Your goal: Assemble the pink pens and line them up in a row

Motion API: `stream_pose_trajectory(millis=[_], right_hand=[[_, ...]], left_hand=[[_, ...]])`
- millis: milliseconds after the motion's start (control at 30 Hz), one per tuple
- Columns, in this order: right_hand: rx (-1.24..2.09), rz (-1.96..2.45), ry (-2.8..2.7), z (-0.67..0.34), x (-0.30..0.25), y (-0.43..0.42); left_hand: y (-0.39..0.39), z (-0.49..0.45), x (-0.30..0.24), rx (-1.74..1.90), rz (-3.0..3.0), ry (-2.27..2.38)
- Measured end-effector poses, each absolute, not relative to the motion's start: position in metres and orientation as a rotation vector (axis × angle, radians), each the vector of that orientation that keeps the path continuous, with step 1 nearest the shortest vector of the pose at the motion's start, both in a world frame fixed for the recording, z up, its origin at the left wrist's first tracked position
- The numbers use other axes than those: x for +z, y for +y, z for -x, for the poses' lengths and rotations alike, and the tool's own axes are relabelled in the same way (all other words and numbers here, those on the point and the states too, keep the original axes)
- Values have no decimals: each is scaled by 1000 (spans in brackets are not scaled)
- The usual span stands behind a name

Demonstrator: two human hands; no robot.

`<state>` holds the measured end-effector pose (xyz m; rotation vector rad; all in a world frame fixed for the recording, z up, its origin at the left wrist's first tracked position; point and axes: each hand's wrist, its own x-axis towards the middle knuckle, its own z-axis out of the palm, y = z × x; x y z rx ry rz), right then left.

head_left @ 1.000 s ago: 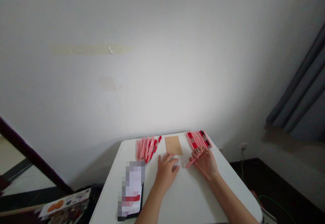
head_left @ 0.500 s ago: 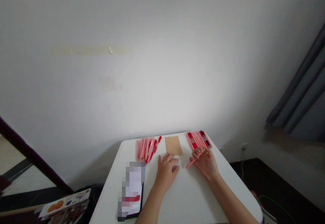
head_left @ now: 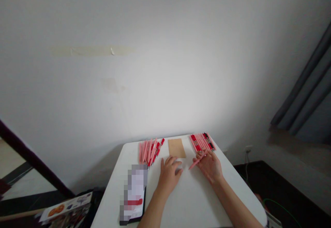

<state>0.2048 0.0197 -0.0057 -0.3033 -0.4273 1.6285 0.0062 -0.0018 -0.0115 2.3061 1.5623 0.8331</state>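
Observation:
My right hand (head_left: 209,166) is turned palm up, its fingers curled round a pink pen (head_left: 197,160) that slants down to the left. Just beyond it lies a row of pink, red and black pens (head_left: 202,141), side by side. My left hand (head_left: 170,169) rests palm down on the white table (head_left: 191,200), fingers apart and holding nothing. Past its fingertips is a brown paper notebook or card (head_left: 177,148). To the left, a looser bunch of pink and red pens (head_left: 147,150) fans out.
A phone (head_left: 134,197) with a blurred screen lies at the table's left front. The wall (head_left: 165,66) stands directly behind the table. A grey curtain (head_left: 307,100) hangs at the right. A box (head_left: 67,205) with printed pictures sits below the table's left edge.
The pink pen in my right hand has shifted very slightly, with its lower tip a little higher. My left hand, the pens on the table and the card stay put.

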Motion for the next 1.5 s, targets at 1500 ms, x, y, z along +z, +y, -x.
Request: stream_pose_trajectory(millis=[1500], right_hand=[[584, 1025, -1463, -200, -28, 28]], left_hand=[[0, -3, -7, 973, -2415, 1883]])
